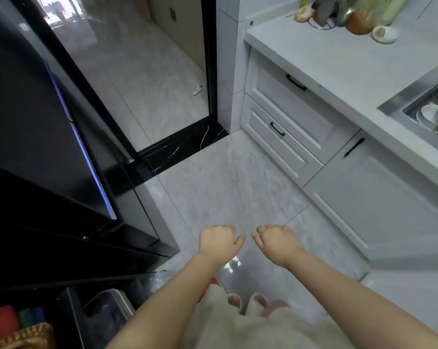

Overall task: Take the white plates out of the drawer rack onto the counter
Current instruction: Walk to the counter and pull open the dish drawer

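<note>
My left hand (219, 241) and my right hand (275, 241) hang side by side over the grey floor, low in the middle of the view. Both are loosely curled with fingers bent down, holding nothing. Two white drawers stand closed at the right: an upper drawer (283, 96) and a lower drawer (275, 144), each with a black handle. The pale grey counter (326, 61) runs above them. No plates or rack show; the drawers hide whatever is inside.
A steel sink (429, 117) with dishes is set in the counter at right. Jars and small items (356, 16) crowd the counter's far end. A black fridge (36, 134) fills the left. A closed cabinet door (378, 197) sits beneath the sink. A woven basket (24, 336) is bottom left.
</note>
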A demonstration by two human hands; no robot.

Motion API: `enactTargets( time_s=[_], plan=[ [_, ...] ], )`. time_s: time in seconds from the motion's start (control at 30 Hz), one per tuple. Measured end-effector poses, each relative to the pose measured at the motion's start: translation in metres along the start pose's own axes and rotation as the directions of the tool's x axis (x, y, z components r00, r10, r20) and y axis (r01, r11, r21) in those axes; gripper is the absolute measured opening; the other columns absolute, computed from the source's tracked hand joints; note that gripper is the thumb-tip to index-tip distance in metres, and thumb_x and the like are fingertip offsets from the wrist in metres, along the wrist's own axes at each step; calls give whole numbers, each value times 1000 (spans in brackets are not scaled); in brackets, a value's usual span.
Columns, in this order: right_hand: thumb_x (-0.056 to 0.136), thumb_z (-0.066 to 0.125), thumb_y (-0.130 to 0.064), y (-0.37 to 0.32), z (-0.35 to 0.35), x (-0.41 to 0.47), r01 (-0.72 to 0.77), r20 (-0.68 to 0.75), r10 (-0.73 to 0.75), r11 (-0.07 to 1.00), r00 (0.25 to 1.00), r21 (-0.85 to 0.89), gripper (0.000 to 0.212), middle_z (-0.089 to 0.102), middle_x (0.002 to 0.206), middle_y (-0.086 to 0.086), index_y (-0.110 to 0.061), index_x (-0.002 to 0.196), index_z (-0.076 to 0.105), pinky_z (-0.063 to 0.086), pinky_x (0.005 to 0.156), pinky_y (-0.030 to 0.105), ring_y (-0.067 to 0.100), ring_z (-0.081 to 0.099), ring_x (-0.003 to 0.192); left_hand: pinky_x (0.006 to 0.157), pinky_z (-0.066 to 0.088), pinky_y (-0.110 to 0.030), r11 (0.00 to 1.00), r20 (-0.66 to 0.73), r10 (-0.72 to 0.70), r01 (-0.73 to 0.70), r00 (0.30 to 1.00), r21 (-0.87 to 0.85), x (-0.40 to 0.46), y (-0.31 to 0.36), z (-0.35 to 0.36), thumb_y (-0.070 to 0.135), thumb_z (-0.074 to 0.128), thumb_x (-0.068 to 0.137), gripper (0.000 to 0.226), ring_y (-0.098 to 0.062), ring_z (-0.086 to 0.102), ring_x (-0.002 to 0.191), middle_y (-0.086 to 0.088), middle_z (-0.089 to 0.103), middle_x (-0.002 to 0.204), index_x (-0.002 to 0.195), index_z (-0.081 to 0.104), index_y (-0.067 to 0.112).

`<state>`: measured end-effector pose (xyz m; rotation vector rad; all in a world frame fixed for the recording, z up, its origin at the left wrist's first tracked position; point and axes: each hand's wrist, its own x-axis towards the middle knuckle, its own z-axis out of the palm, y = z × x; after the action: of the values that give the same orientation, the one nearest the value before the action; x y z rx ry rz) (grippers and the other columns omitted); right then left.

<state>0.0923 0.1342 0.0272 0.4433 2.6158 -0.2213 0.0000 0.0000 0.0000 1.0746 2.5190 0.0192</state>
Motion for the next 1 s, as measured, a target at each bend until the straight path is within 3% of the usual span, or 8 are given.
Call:
enactTargets(
  time_s=[0.27,0.4,0.5,0.6,0.73,1.0],
  plan=[
    [101,26,-39,39,6,19,95,13,-95,995,995,-29,41,64,111,7,-12,108,56,41,88,37,27,61,100,64,41,-29,997,38,-68,67,997,33,21,15,5,57,30,94,53,-24,65,84,-4,69,91,98,63,15],
    [93,50,-41,65,9,26,285,72,-277,950,958,-129,26,60,104,6,-17,101,55,44,82,41,29,59,95,63,41,-30,988,53,-153,152,987,19,30,29,5,59,29,93,55,-23,65,84,-3,69,90,99,63,17],
    [92,53,-40,82,9,33,346,108,-333,929,937,-132,25,60,104,5,-17,101,55,44,82,42,28,59,96,62,39,-30,979,58,-205,205,977,10,39,39,4,58,29,93,54,-24,65,86,-3,69,91,98,63,17],
    [94,50,-39,91,10,43,363,119,-350,924,929,-121,28,60,109,6,-15,106,56,46,84,42,28,58,101,62,38,-29,967,60,-255,256,965,-7,46,51,4,58,29,93,53,-24,65,84,-3,69,89,95,62,16],
    [99,30,-38,92,8,59,266,111,-264,964,958,-8,40,64,114,10,-11,112,57,43,88,39,30,60,104,59,35,-29,950,87,-310,311,947,-6,52,62,5,56,30,93,50,-24,63,78,-4,67,86,87,59,16],
    [97,34,-42,86,-10,88,317,138,-312,948,940,-17,42,62,115,10,-9,113,55,43,88,37,29,60,103,61,36,-29,916,113,-395,401,912,-32,61,54,-6,54,33,92,47,-24,64,85,-4,68,92,92,61,17]
  ],
)
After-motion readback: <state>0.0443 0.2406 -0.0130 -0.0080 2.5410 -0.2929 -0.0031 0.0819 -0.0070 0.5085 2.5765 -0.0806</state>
